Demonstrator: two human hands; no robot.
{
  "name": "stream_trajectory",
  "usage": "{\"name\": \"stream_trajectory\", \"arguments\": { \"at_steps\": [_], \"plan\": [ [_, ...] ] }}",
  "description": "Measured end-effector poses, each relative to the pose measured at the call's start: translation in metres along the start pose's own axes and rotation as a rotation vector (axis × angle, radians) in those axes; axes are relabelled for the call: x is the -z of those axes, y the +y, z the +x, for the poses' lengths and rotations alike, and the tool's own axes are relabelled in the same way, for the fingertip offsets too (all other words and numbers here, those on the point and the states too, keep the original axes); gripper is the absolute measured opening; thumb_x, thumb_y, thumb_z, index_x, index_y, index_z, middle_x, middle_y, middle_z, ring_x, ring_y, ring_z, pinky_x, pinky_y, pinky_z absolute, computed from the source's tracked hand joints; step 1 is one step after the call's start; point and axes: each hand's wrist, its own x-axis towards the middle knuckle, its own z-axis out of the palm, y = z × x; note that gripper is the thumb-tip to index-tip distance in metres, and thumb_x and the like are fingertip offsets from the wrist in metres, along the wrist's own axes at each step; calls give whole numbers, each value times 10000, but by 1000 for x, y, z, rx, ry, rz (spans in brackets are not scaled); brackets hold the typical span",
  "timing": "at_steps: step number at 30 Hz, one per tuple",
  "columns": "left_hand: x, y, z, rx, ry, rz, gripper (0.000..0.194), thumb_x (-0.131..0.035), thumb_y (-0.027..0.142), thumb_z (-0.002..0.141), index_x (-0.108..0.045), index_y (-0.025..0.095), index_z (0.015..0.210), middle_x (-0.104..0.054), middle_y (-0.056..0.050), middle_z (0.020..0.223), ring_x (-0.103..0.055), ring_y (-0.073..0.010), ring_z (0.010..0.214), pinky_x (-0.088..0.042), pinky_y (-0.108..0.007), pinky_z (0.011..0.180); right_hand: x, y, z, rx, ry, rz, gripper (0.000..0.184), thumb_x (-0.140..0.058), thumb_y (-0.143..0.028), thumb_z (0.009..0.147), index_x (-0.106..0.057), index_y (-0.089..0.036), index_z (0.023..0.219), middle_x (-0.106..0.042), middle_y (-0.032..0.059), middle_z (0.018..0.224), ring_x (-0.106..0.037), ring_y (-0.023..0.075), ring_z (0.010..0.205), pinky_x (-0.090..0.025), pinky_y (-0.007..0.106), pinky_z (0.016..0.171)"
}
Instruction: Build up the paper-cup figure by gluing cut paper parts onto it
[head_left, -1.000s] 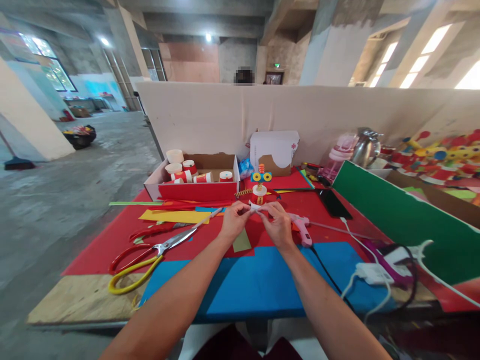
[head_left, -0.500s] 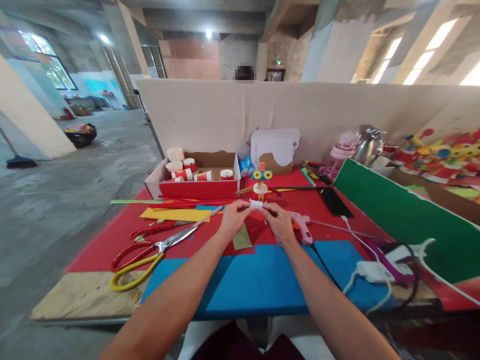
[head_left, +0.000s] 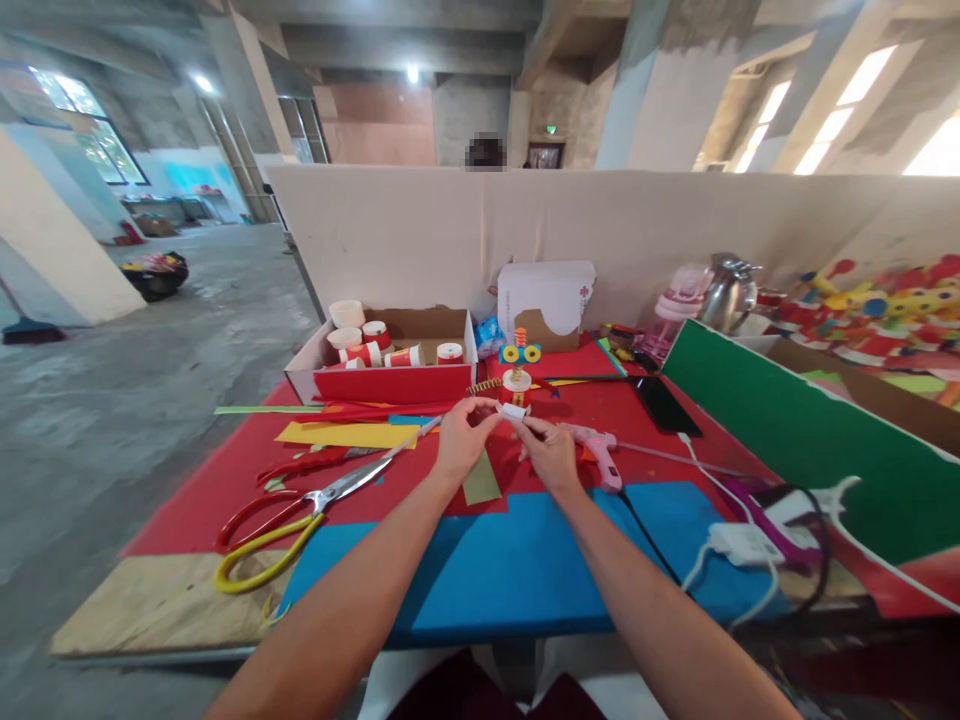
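My left hand (head_left: pixel 461 440) and my right hand (head_left: pixel 551 452) meet over the red sheet, both pinching a small white piece (head_left: pixel 512 410) between their fingertips. Just behind it stands a small red and white paper-cup figure (head_left: pixel 517 378) with yellow and blue rings on top. A green paper scrap (head_left: pixel 481 484) lies under my left wrist. The pink glue gun (head_left: pixel 598 452) lies right beside my right hand.
Large scissors (head_left: pixel 289 518) with red and yellow handles lie at the left. A cardboard box (head_left: pixel 390 362) with several red and white cups sits behind. A black phone (head_left: pixel 666 404), white power strip (head_left: pixel 742 545) with cables, green board (head_left: pixel 795 430) and blue sheet (head_left: pixel 517 570) fill the right and front.
Both hands stay pinched on the white piece; they shifted slightly, with the piece turned a little between the fingertips. The view moved a bit.
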Motion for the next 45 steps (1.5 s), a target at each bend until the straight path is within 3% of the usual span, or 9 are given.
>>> {"name": "stream_trajectory", "arguments": {
  "at_steps": [4,7,17,23,34,39,45],
  "plan": [
    [0,6,-6,-284,-29,162,78,-600,169,803,-670,173,768,-657,-33,776,-600,-146,738,-480,-254,691,-1,-2,-2,114,13,-132,378,-546,-473,763,-545,-187,516,-437,-33,438,-406,113,446,-280,231,452],
    [-2,5,-9,-363,-61,239,108,-574,140,823,-670,175,788,-659,-39,789,-607,-155,766,-485,-267,724,-2,1,-2,157,15,-172,364,-519,-429,769,-490,-184,501,-410,-30,472,-389,110,476,-256,229,464],
    [-4,3,-12,-339,-44,347,133,-551,140,839,-669,187,800,-669,-37,808,-616,-162,780,-485,-271,732,-2,-2,-2,212,39,-218,354,-533,-395,751,-422,-199,477,-344,-35,465,-340,106,475,-228,241,479],
    [-2,6,-11,-327,-58,361,141,-552,124,830,-655,183,754,-653,-32,771,-604,-158,748,-470,-259,705,-4,-3,-5,254,2,-266,254,-508,-331,770,-529,-225,540,-528,9,545,-463,151,526,-328,260,553],
    [-1,5,-9,-448,-59,539,173,-482,92,825,-578,177,709,-593,-47,766,-548,-173,770,-447,-277,721,-6,1,-5,297,22,-349,276,-471,-306,817,-598,-212,591,-585,28,576,-520,165,546,-365,264,552],
    [2,3,-6,-453,-7,496,164,-477,83,821,-575,179,731,-595,-36,773,-558,-159,770,-458,-266,721,-5,5,-4,295,44,-351,307,-467,-358,838,-615,-194,624,-574,15,559,-508,151,528,-352,248,518],
    [1,-1,-8,-458,-37,430,145,-498,144,867,-624,176,803,-640,-43,812,-598,-163,792,-488,-273,738,-3,10,-2,317,68,-407,310,-458,-337,847,-613,-178,630,-560,7,548,-501,140,520,-344,233,498]
  ]
}}
